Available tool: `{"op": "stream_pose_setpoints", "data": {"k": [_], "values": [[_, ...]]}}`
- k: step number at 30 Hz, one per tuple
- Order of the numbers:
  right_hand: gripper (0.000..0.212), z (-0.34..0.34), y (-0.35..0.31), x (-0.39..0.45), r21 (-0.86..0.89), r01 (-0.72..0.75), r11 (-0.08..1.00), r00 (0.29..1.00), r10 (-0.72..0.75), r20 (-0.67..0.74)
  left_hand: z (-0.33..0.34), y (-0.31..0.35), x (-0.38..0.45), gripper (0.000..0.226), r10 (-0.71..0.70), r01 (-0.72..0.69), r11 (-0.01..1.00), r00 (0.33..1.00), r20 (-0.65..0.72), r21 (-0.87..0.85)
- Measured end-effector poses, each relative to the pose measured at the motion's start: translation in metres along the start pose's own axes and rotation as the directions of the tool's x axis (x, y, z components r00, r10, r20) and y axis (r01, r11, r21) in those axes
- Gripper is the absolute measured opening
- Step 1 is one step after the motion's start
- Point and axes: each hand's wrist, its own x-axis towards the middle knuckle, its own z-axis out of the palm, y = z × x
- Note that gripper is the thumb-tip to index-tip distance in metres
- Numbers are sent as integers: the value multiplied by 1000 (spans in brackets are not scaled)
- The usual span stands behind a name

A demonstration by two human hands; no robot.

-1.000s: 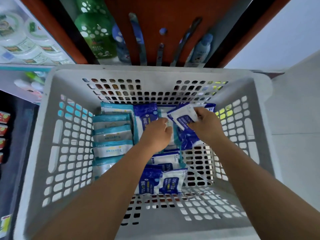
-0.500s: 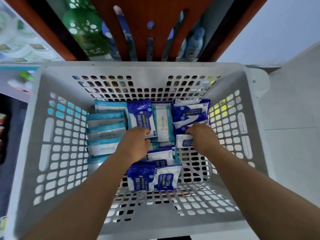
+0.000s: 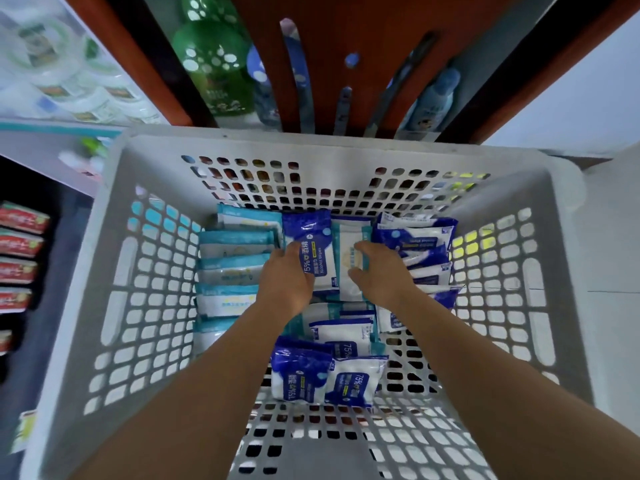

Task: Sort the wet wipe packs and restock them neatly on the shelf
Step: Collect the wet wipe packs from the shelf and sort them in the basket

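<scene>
Both hands down in the grey basket (image 3: 114,306): left hand (image 3: 285,282) grips the blue alcohol wipes pack (image 3: 313,251) near the basket's far wall. Right hand (image 3: 379,271), fingers curled, holds the teal-edged white pack (image 3: 349,258) just beside it.

Wet wipe packs lying sorted in a grey perforated basket (image 3: 156,306)

Teal-and-white packs (image 3: 232,268) are standing on edge in a row at 9 o'clock; blue-and-white alcohol wipe packs (image 3: 420,244) are stacking at 2 o'clock. One blue alcohol pack (image 3: 317,251) and a teal-edged white pack (image 3: 349,258) are sitting side by side at centre, and two more blue packs (image 3: 325,375) are lying flat at 6 o'clock.
</scene>
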Motion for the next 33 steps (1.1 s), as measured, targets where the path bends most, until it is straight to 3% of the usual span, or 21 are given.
{"op": "stream_pose_setpoints", "data": {"k": [6,10,14,20,23,27,30,33], "values": [[67,14,-7,13,68,-146,987,986,150,-72,2,-1,16,74,-117,103,982,990,-81,-158],[57,14,-7,21,207,-245,947,961,266,-82,2,-1,23,42,-159,140,965,985,-73,-222],[58,14,-7,19,166,-220,961,968,236,-83,0,2,23,18,-158,139,962,985,-66,-233],[65,17,-6,22,231,-264,936,951,292,-96,0,7,17,6,-156,140,945,987,-31,-295],[56,17,-8,24,303,-290,908,940,330,-88,-2,5,15,6,-178,154,930,983,-43,-335],[39,16,-14,19,437,-206,876,952,284,-119,0,8,12,7,-168,157,892,986,13,-424],[44,15,-17,16,499,-146,854,970,223,-98,3,15,13,8,-165,155,881,986,16,-448],[55,16,-14,16,558,-180,810,967,251,-52,6,17,13,17,-184,171,835,982,28,-524]]}}
